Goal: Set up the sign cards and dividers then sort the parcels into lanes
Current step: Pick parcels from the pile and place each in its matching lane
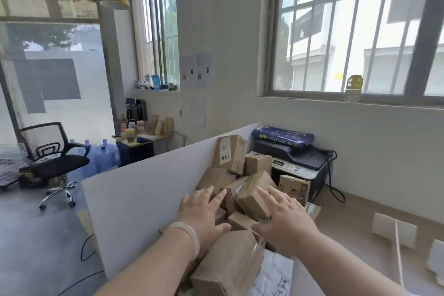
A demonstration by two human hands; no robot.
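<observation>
Both hands lay flat, fingers spread, on the heap of cardboard parcels [257, 163]. The left hand [201, 211] had the upright white divider board [144, 199] just to its left, and the right hand [283, 221] touched a small tilted box [252, 202]. Folded white cards [394, 230] stood on the bench [348, 214] to its right.

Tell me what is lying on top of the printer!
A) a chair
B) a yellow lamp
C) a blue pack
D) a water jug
C: a blue pack lies flat across the top of the printer, by the wall under the window.
</observation>
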